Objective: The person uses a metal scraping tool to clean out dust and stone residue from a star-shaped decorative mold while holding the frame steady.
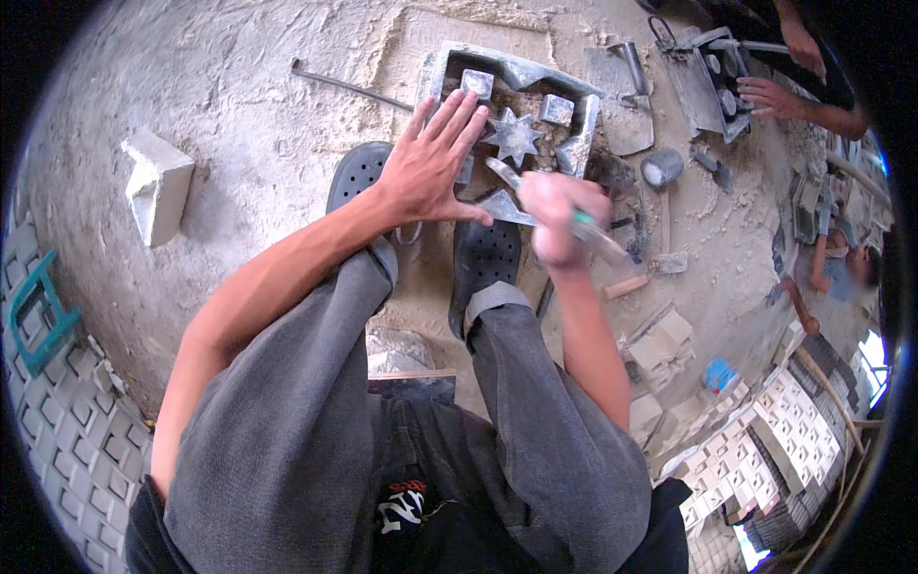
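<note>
A metal mold frame (pixel 591 129) lies on the dusty floor before my feet, with an eight-pointed star block (pixel 516 137) in its middle and small square blocks (pixel 557 110) around it. My left hand (pixel 438 158) lies flat over the left side of the mold, fingers stretched and slightly spread, holding nothing. At the mold's near right corner, my right hand (pixel 562 215) is closed around a long pale tool (pixel 504 173) with a green patch. Motion smears that hand and the tool's lower right end, so its exact kind is unclear.
A white cast block (pixel 158 187) stands at left; a metal rod (pixel 349 84) touches the mold. To the right lie a trowel (pixel 626 96), a grey cylinder (pixel 662 167) and a brick-red piece (pixel 626 286). Another person's hand (pixel 773 97) works at a second mold (pixel 703 91). Patterned blocks (pixel 803 430) are stacked lower right.
</note>
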Demonstrator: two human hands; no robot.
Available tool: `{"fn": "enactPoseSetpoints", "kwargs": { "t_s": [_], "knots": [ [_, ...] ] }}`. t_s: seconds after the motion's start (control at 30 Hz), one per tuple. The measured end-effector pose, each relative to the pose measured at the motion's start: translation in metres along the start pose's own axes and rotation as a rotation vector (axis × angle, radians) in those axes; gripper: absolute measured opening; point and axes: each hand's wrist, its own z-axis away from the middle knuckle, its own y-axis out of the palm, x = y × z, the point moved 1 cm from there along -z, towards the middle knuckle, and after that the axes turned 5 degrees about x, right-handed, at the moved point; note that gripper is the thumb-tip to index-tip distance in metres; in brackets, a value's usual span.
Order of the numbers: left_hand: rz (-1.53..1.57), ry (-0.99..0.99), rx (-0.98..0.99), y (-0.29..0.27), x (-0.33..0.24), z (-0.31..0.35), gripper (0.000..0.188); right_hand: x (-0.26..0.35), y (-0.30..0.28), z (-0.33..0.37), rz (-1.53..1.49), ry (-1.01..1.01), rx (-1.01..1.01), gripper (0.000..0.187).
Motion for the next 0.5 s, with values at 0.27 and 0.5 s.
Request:
{"fn": "enactPoseSetpoints", "kwargs": {
  "t_s": [0.27,0.5],
  "knots": [
    [0.019,-0.025,0.023,0.002,0.006,0.008,0.138,0.012,0.007,-0.010,-0.203,0.084,-0.030,0.036],
    [0.017,-0.008,0.014,0.001,-0.001,-0.004,0.138,-0.050,0.006,0.001,-0.348,0.195,-0.002,0.034]
  ]
}}
